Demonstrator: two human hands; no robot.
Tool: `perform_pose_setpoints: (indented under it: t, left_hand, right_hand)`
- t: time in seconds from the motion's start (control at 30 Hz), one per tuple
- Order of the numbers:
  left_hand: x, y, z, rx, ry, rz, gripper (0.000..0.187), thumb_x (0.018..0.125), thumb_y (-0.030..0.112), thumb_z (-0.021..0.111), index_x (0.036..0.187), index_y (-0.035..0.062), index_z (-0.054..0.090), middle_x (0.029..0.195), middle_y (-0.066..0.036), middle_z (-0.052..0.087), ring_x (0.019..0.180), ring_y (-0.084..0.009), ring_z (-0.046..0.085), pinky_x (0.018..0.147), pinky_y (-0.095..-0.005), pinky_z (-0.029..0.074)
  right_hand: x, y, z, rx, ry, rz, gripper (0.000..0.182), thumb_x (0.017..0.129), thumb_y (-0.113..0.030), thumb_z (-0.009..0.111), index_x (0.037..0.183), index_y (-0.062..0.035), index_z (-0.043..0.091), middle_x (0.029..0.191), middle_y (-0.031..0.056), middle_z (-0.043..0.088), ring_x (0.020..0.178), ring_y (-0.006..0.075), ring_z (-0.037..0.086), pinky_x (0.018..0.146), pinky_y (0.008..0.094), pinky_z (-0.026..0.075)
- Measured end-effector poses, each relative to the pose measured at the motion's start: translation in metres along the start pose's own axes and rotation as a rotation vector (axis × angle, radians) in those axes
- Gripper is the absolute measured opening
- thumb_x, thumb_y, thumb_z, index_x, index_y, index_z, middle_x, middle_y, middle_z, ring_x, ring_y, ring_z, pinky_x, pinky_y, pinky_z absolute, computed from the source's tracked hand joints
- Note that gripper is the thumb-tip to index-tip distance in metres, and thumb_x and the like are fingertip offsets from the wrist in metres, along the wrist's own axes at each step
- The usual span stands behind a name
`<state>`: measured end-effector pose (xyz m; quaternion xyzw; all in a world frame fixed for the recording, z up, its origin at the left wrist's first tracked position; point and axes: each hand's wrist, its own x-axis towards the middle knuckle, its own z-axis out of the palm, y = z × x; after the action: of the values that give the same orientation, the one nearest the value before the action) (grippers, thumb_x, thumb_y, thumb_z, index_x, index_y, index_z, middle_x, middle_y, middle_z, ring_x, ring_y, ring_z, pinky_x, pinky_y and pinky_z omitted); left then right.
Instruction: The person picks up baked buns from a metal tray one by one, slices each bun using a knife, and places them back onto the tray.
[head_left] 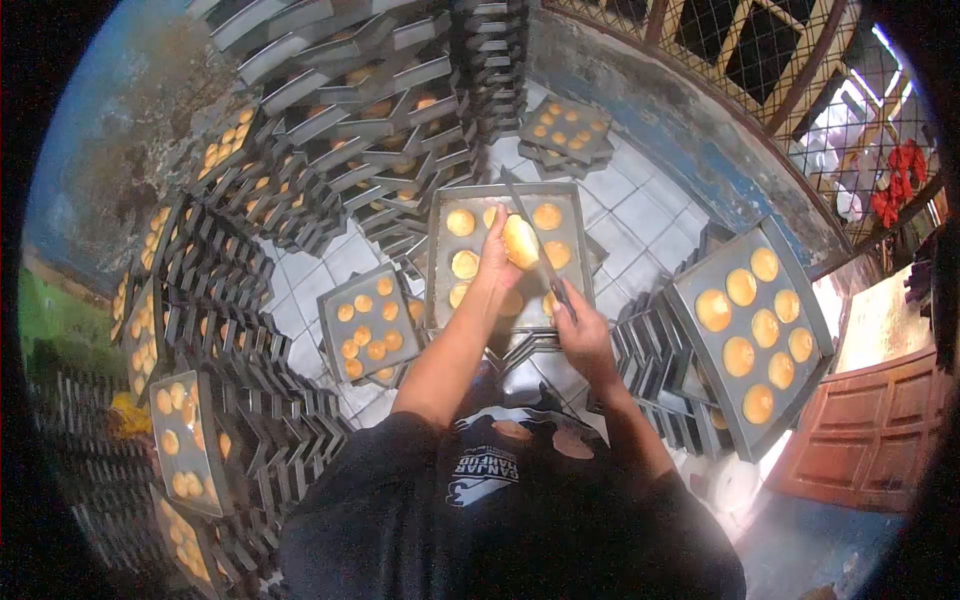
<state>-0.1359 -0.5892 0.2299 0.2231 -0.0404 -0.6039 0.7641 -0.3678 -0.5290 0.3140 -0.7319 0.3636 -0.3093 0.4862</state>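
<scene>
My left hand [494, 262] is closed around a round golden bun [520, 243], held up over a metal baking tray [434, 250]. In my right hand [584, 338] is the handle of a long knife [538, 240]. Its dark blade runs up and to the left, overlapping the right side of the bun in this view. Several more buns lie in rows on the tray below, among them one bun [547, 216] at the upper right. My hands and forearms hide part of the tray.
Stacked trays [400, 150] rise ahead and to the left. Close on my right, a tray of buns [740, 400] tops another stack. Smaller stacks, one with a bun tray [372, 322], stand on the tiled floor [640, 215]. A wooden door [860, 430] is at the far right.
</scene>
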Motion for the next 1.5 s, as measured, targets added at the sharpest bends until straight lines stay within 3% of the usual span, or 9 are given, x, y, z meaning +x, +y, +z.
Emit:
perform_pose_setpoints:
  t: [0.23,0.33,0.43,0.57,0.6,0.8,1.0,1.33,1.5]
  left_hand:
    - [0.003,0.027,0.006,0.011,0.075,0.064,0.045,0.091,0.056,0.068,0.101,0.0117,0.067,0.086,-0.003,0.07,0.076,-0.0174,0.068,0.07,-0.0355,0.057]
    - [-0.009,-0.001,0.009,0.283,0.094,0.085,0.044,0.091,0.055,0.069,0.1,0.0117,0.066,0.084,-0.002,0.068,0.074,-0.0172,0.067,0.068,-0.0359,0.057]
    - [-0.01,-0.011,0.024,0.202,0.172,0.087,0.044,0.091,0.055,0.069,0.1,0.0116,0.066,0.083,-0.002,0.068,0.071,-0.0174,0.066,0.065,-0.0354,0.056]
    - [0.003,0.026,0.003,0.155,0.11,0.08,0.043,0.092,0.054,0.068,0.102,0.0119,0.067,0.088,-0.003,0.069,0.079,-0.0188,0.069,0.071,-0.0372,0.058]
    - [0.004,0.031,0.001,0.14,0.094,0.115,0.044,0.092,0.053,0.068,0.106,0.0114,0.066,0.092,-0.004,0.07,0.082,-0.0189,0.069,0.073,-0.0379,0.059]
    - [-0.013,-0.015,0.004,0.372,0.153,0.068,0.045,0.093,0.051,0.068,0.113,0.0105,0.063,0.093,-0.004,0.068,0.081,-0.0187,0.068,0.073,-0.037,0.058]
    - [0.0,0.024,-0.006,0.248,0.193,0.093,0.044,0.094,0.049,0.067,0.112,0.0097,0.062,0.088,-0.003,0.067,0.077,-0.018,0.067,0.067,-0.0363,0.058]
    - [-0.005,-0.006,0.008,0.291,0.244,0.09,0.04,0.096,0.048,0.066,0.104,0.0095,0.062,0.087,-0.004,0.066,0.074,-0.0187,0.067,0.066,-0.037,0.058]
    - [0.001,0.006,-0.014,0.389,0.251,0.147,0.042,0.095,0.053,0.064,0.102,0.0115,0.062,0.086,-0.002,0.067,0.074,-0.0165,0.067,0.062,-0.0351,0.057]
  right_hand:
    - [-0.023,0.032,0.001,-0.174,-0.086,0.052,0.046,0.098,-0.021,0.054,0.141,-0.0037,0.053,0.099,0.0245,0.07,0.087,0.0357,0.071,0.081,0.0398,0.054]
    - [-0.005,-0.005,-0.003,-0.004,-0.054,0.149,0.049,0.099,-0.022,0.054,0.144,-0.0047,0.051,0.087,0.0181,0.068,0.082,0.0251,0.07,0.078,0.0367,0.054]
    - [0.017,-0.02,-0.006,0.058,-0.084,0.109,0.048,0.099,-0.022,0.054,0.144,-0.004,0.051,0.083,0.0153,0.065,0.078,0.0192,0.067,0.077,0.0348,0.054]
    - [-0.014,0.017,-0.001,-0.331,-0.021,-0.098,0.05,0.098,-0.023,0.057,0.145,-0.0086,0.049,0.101,0.0265,0.07,0.097,0.0389,0.071,0.082,0.0441,0.054]
    - [-0.026,0.013,-0.008,-0.233,-0.155,0.15,0.048,0.1,-0.028,0.054,0.141,-0.0032,0.054,0.079,0.0117,0.067,0.07,0.0162,0.062,0.067,0.0335,0.051]
    - [0.016,0.01,0.007,0.059,-0.073,0.064,0.049,0.1,-0.025,0.051,0.147,-0.0101,0.048,0.076,0.0108,0.066,0.07,0.0168,0.062,0.068,0.0344,0.052]
    - [-0.018,0.041,0.0,-0.271,-0.2,0.11,0.046,0.101,-0.021,0.049,0.145,-0.0077,0.05,0.076,0.0104,0.063,0.071,0.0164,0.06,0.068,0.034,0.05]
    - [0.018,0.051,0.009,-0.054,-0.126,-0.055,0.045,0.102,-0.02,0.049,0.144,-0.0059,0.05,0.077,0.0101,0.063,0.069,0.0212,0.061,0.067,0.0353,0.05]
    - [-0.029,0.054,0.003,-0.066,-0.208,0.249,0.045,0.1,-0.014,0.051,0.144,-0.0045,0.05,0.078,0.0106,0.062,0.069,0.0198,0.059,0.068,0.0344,0.049]
